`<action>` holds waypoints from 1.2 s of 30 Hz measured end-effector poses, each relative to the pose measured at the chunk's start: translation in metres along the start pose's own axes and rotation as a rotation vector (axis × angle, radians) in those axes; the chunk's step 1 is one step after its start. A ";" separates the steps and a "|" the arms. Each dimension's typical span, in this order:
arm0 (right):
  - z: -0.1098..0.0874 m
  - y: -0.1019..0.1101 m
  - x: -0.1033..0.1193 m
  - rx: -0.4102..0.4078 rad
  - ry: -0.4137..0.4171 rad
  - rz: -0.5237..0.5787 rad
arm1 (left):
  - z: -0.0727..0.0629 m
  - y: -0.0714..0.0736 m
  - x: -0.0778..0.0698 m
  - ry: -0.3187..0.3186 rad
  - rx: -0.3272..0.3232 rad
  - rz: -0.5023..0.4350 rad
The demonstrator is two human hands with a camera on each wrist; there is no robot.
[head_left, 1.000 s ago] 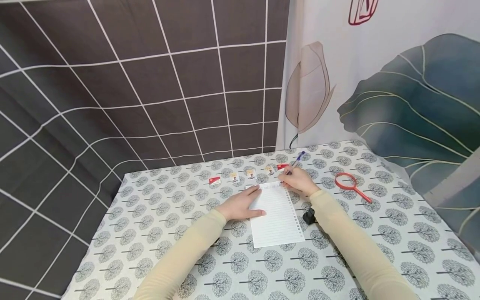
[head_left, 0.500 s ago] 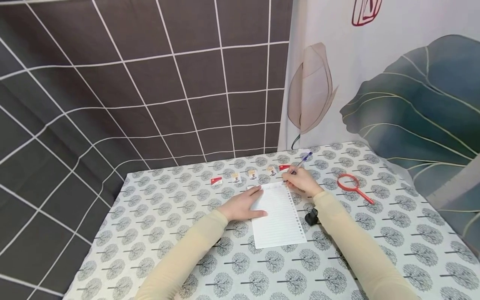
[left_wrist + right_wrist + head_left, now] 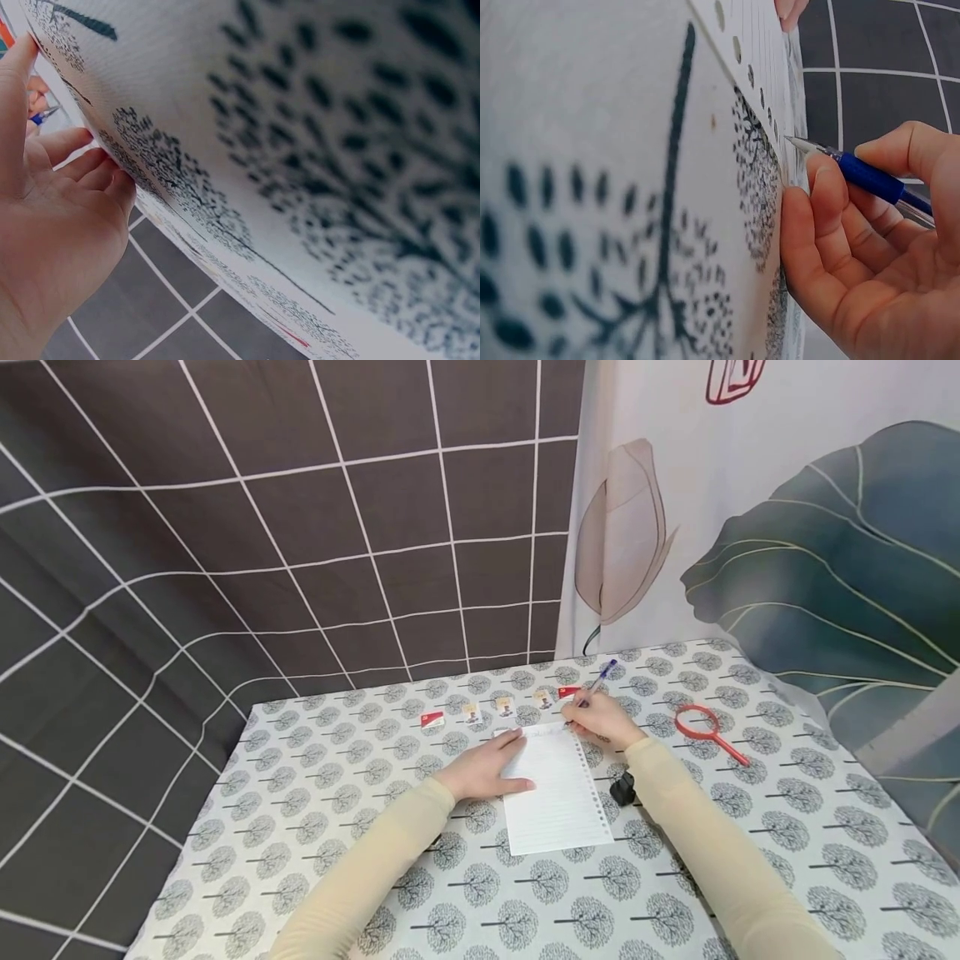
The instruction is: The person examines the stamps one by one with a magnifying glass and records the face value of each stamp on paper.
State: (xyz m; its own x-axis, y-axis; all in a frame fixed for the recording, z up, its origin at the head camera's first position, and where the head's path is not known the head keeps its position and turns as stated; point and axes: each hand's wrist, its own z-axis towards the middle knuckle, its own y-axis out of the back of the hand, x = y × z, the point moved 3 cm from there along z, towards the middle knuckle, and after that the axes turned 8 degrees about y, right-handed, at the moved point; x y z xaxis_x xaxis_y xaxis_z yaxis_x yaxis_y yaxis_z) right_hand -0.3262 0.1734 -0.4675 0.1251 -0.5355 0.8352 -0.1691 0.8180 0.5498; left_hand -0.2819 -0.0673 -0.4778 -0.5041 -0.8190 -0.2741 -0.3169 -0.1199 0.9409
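Note:
A lined sheet of paper with punched holes down its right edge lies on the patterned tablecloth. Some faint writing shows along its top. My left hand rests on the sheet's left side, thumb and fingers spread. In the left wrist view that hand has its fingers extended against the surface. My right hand pinches a blue pen by the sheet's top right corner. The right wrist view shows the pen between thumb and fingers, its tip at the paper near the holes.
Beyond the sheet lies a row of small cards: a red-and-white card at left, several pale picture cards, and a red card partly behind the right hand. A red magnifying glass lies to the right. Curtains stand behind the table.
The view shifts slightly. My right hand with the pen makes only tiny movements at the sheet's top right; the left hand stays where it was on the paper.

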 end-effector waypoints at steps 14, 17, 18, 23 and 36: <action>0.001 0.001 0.000 -0.018 -0.009 0.026 | -0.001 0.003 0.000 0.005 -0.002 0.002; 0.000 0.001 -0.001 -0.018 -0.025 0.048 | -0.001 0.002 0.000 0.003 -0.004 0.003; 0.000 0.001 0.000 -0.017 -0.026 0.054 | -0.001 0.002 0.000 0.002 -0.005 -0.001; -0.002 0.000 0.000 -0.005 -0.047 0.066 | -0.001 0.001 0.001 -0.003 -0.005 -0.010; 0.001 -0.001 -0.001 0.000 -0.054 0.076 | -0.002 0.002 -0.001 0.001 -0.002 0.004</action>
State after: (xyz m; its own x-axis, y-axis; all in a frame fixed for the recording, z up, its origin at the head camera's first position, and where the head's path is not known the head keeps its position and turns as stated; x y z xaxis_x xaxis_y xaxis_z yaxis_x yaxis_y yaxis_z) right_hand -0.3274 0.1727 -0.4693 0.0591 -0.4826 0.8738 -0.1765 0.8565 0.4850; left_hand -0.2805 -0.0678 -0.4750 -0.5042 -0.8203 -0.2700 -0.3133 -0.1176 0.9423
